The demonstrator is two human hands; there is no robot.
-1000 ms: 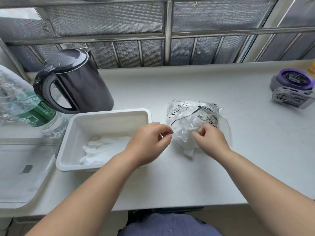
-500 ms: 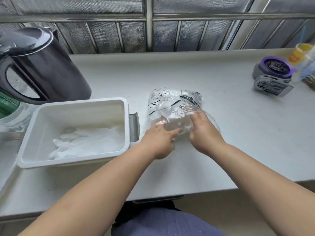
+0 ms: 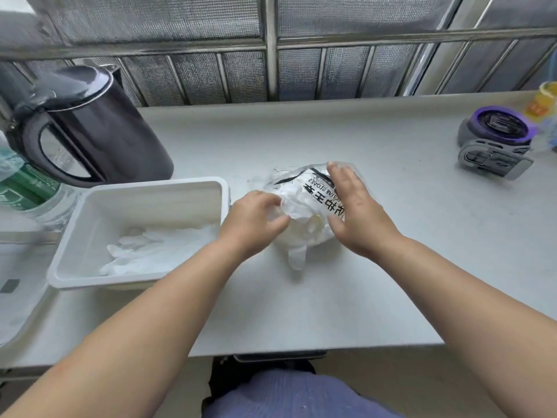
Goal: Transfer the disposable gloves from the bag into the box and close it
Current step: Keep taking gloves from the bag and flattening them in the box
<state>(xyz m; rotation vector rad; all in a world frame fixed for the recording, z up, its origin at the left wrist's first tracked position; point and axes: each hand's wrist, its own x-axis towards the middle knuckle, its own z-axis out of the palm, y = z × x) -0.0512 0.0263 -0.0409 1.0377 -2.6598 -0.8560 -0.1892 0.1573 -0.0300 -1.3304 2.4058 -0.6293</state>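
On the far left a bottle (image 3: 22,188) with a green label lies on its side. Next to it stands a black kettle (image 3: 99,128), with its handle on the left. In front of the kettle sits the white box (image 3: 150,186). It is open, with no lid on it. A small pile of thin white gloves (image 3: 156,251) lies flat on the bottom of the box. Just to the right of the box is the left hand (image 3: 253,221). Its fingers are curled, and they grip the left side of the bag (image 3: 304,200). The bag is see-through plastic with black letters on it. It sits on the grey counter (image 3: 301,312), close to the box but not touching it. The bag is puffy and full of white stuff. A loose glove (image 3: 297,254) hangs out of the near end of the bag and lies on the counter. The right hand (image 3: 358,212) rests on the right side of the bag. Its fingers are straight and close together, and its thumb sticks out toward the left hand. Well apart from the bag, far to the right, sits a purple and grey gadget (image 3: 494,143). A blurry yellow thing (image 3: 545,101) peeks in at the right edge.
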